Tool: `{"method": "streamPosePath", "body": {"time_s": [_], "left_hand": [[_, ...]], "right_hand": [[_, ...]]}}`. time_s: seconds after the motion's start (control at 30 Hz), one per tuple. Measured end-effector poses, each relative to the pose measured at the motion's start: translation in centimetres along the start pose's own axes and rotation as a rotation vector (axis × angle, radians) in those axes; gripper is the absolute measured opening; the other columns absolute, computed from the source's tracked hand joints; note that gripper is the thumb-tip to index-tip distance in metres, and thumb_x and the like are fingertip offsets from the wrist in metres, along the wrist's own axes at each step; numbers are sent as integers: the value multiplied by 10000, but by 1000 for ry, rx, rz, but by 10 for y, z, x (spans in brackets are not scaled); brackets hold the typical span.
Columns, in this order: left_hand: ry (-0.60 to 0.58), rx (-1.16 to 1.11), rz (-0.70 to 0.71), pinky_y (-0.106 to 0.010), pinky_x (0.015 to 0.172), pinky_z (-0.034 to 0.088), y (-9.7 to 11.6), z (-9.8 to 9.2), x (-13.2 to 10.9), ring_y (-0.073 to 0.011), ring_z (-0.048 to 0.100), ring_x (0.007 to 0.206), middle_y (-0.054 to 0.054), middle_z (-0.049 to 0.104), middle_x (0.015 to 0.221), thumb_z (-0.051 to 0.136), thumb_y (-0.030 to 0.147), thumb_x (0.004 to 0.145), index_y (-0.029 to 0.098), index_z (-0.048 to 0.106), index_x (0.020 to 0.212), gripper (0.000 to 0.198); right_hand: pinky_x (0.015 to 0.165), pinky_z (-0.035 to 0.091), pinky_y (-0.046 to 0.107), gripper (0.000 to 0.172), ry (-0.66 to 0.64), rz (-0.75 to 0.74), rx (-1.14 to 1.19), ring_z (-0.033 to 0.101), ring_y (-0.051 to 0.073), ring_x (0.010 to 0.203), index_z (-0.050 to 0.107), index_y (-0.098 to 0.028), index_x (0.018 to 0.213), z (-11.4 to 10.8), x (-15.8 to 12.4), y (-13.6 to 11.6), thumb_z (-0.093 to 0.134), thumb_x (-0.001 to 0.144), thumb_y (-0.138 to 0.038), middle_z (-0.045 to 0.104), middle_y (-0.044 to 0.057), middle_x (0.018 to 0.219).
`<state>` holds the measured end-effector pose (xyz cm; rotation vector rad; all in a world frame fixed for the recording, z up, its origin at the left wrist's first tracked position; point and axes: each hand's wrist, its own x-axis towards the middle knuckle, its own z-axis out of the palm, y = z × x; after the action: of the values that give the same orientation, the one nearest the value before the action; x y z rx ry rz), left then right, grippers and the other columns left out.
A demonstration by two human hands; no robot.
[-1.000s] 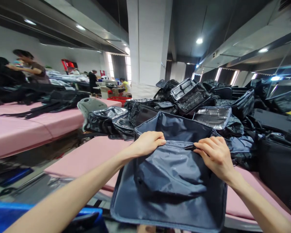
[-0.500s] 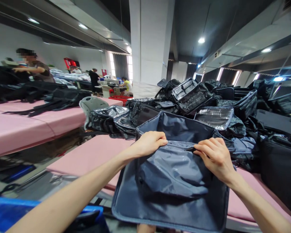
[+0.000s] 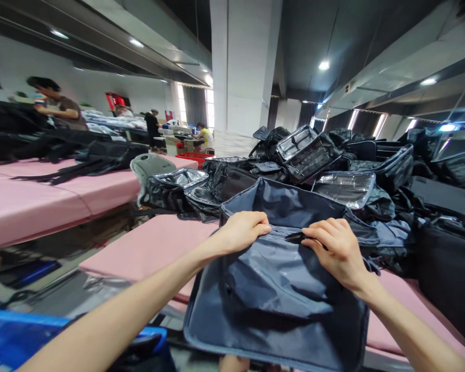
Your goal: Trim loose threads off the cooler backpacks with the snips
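A dark blue fabric bag (image 3: 279,294) lies open in front of me on a pink table (image 3: 155,248), its lining facing up. My left hand (image 3: 244,230) is closed on the top edge of an inner pocket of the bag. My right hand (image 3: 335,248) pinches a small black zipper pull (image 3: 294,237) on that same pocket edge. Both hands are a short way apart along the edge.
Behind the bag is a heap of black bags (image 3: 313,160), some with silver lining. A black case (image 3: 449,274) stands at the right. A second pink table (image 3: 42,196) at the left carries dark bags; a person (image 3: 58,106) works there. A blue crate (image 3: 31,341) sits lower left.
My right hand has slid the zipper pull a little to the left, closer to my left hand. The view has shifted slightly.
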<state>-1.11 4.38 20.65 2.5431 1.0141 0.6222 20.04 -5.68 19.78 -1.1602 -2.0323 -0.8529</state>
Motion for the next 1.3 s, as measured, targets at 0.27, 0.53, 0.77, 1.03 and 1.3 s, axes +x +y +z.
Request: {"method": "streamPosePath", "body": {"time_s": [0.27,0.53,0.77,1.03,1.3], "left_hand": [[17,7,-11,-226,605,376,5,1,-4,-156,560,706,5,645,748,432,313,806,200,589,709,217],[54,26,16,-239,657,397,5,1,-5,-152,573,750,4,656,810,448,281,833,202,595,750,187],[440,432,407,-387,901,366,15,58,-48,-243,480,1127,-83,590,1167,443,241,872,189,547,1119,272],[310,516,473,-456,984,293,11,83,-70,-285,326,1280,-107,507,1288,527,309,834,183,477,1224,413],[-131,189,517,-303,718,447,49,64,-70,-184,593,763,-33,666,803,639,431,730,236,601,1112,430]], "right_hand": [[647,318,308,53,-31,-44,-40,538,138,687,616,-192,838,6,8,-9,563,833,-193,659,12,765],[641,333,293,19,-25,40,69,528,131,661,601,-187,825,8,3,-9,586,818,-197,648,7,747],[641,388,285,92,-1,298,234,556,148,685,622,-200,800,15,-1,2,569,820,-273,646,14,744],[624,433,254,229,176,710,463,575,146,689,637,-194,893,-1,-20,17,614,745,-368,648,8,790],[681,442,277,248,135,709,411,587,163,759,638,-213,903,-14,-39,20,591,755,-407,647,16,834]]}}
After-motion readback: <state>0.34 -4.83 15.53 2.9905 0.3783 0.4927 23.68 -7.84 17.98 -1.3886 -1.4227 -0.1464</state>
